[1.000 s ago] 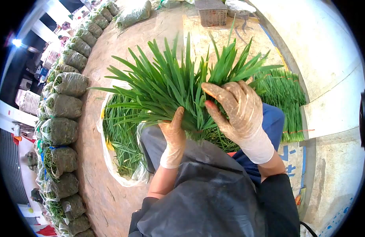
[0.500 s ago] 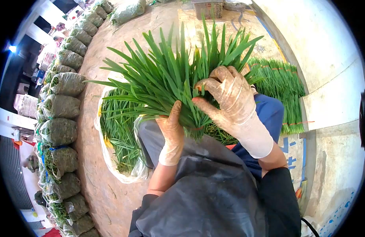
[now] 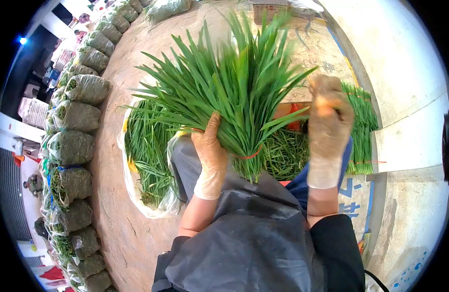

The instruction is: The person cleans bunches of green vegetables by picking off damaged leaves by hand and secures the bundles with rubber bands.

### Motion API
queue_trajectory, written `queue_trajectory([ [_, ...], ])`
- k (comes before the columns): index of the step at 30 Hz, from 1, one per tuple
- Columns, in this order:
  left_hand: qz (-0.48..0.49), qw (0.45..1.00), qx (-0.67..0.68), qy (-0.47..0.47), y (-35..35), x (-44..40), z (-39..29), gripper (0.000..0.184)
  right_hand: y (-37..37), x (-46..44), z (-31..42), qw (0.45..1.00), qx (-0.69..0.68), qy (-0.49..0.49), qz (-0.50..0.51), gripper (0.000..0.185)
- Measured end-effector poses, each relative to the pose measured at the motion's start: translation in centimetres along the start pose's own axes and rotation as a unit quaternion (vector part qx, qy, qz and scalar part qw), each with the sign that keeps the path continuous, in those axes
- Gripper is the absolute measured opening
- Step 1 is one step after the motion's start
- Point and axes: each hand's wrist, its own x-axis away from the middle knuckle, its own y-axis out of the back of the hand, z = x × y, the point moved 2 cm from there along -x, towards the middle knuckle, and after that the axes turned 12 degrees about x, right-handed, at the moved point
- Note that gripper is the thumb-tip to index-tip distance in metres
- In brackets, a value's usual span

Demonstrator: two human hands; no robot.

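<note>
My left hand (image 3: 211,151), in a dirty pale glove, is closed around a bunch of garlic chives (image 3: 234,102), thumb across the front. A red rubber band (image 3: 248,155) circles the bunch near its cut ends, which point toward my lap; the leaf tips fan out away from me. To the right of the bunch, apart from it, my right hand (image 3: 330,114) is raised in a similar glove. Motion blurs it, but its fingers look curled in; whatever they may hold cannot be made out.
Loose chives (image 3: 287,153) lie beyond my lap. At left stands an open plastic bag (image 3: 161,211) of greens. Banded chives (image 3: 363,126) lie by the wall at right. Stuffed bags (image 3: 81,117) line the far left, and a crate (image 3: 268,10) sits ahead.
My right hand has left the leaves and moved right, its fingers drawn in. The bunch stays in my left hand, its red band now more visible. The view has shifted slightly.
</note>
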Motion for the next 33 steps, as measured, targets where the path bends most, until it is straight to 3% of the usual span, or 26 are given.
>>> queue_trajectory([
  [3, 0.007, 1.0, -0.018, -0.006, 0.2, 0.1, -0.3, 0.036, 4.1, 0.1, -1.1, 0.945, 0.035, -0.051, 0.321, 0.018],
  [4, 0.006, 1.0, -0.015, -0.005, 0.2, 0.1, -0.4, 0.036, 3.6, 0.9, -1.7, 0.898, 0.205, -0.124, 0.369, 0.018],
  [5, 0.004, 1.0, -0.021, -0.017, 0.1, 0.3, -0.5, 0.036, 3.3, 2.2, -2.1, 0.816, 0.366, -0.193, 0.403, 0.017],
  [6, 0.003, 0.999, -0.029, -0.029, 0.0, 0.5, -0.5, 0.036, 3.3, 3.0, -2.3, 0.731, 0.548, -0.096, 0.395, 0.018],
  [7, 0.003, 0.999, -0.029, -0.027, 0.0, 0.4, -0.3, 0.036, 3.4, 3.8, -2.5, 0.605, 0.707, -0.012, 0.365, 0.019],
  [9, 0.004, 0.996, -0.043, -0.078, 0.1, 0.5, -0.1, 0.034, 1.9, 2.8, 0.8, 0.818, 0.505, -0.13, 0.243, 0.02],
  [10, 0.001, 0.996, -0.048, -0.075, 0.2, 0.7, 0.0, 0.034, 0.8, 2.5, 1.9, 0.806, 0.565, 0.045, 0.169, 0.023],
  [11, 0.013, 0.989, -0.11, -0.101, 0.2, 0.9, -0.2, 0.033, -1.5, 1.8, 3.4, 0.842, 0.514, 0.109, 0.123, 0.024],
  [13, 0.034, 0.977, -0.168, -0.13, -0.3, 0.9, -0.2, 0.033, -4.0, 2.4, 3.8, 0.84, 0.464, 0.194, 0.202, 0.03],
  [16, 0.035, 0.98, -0.157, -0.116, -0.3, 1.3, -0.4, 0.03, -6.4, 3.2, 1.6, 0.821, 0.505, 0.156, 0.216, 0.05],
  [19, 0.041, 0.985, -0.135, -0.101, -0.1, 1.4, -1.0, 0.032, -5.3, 2.7, -0.5, 0.793, 0.576, 0.082, 0.183, 0.051],
  [25, 0.042, 0.994, -0.084, -0.055, -0.3, 1.6, -0.5, 0.038, -5.8, 2.5, -0.3, 0.788, 0.58, 0.143, 0.15, 0.061],
  [27, 0.04, 0.996, -0.066, -0.047, -0.3, 1.7, -0.1, 0.039, -5.9, 2.1, -0.2, 0.816, 0.531, 0.163, 0.162, 0.062],
  [28, 0.04, 0.996, -0.062, -0.042, -0.1, 1.6, 0.1, 0.039, -6.3, 1.4, 0.7, 0.829, 0.518, 0.158, 0.143, 0.039],
  [29, 0.04, 0.997, -0.059, -0.038, 0.0, 1.6, 0.2, 0.039, -5.9, 0.9, 1.0, 0.828, 0.517, 0.158, 0.145, 0.039],
  [31, 0.035, 0.996, -0.065, -0.053, 0.1, 1.2, 0.1, 0.039, -4.1, 0.0, 1.3, 0.867, 0.409, 0.163, 0.232, 0.018],
  [32, 0.031, 0.995, -0.072, -0.066, 0.2, 1.1, 0.0, 0.038, -3.4, -0.5, 2.0, 0.917, 0.3, 0.072, 0.252, 0.016],
  [33, 0.027, 0.995, -0.073, -0.067, 0.3, 1.0, -0.1, 0.038, -1.9, -0.7, 2.0, 0.922, 0.211, 0.054, 0.321, 0.013],
])
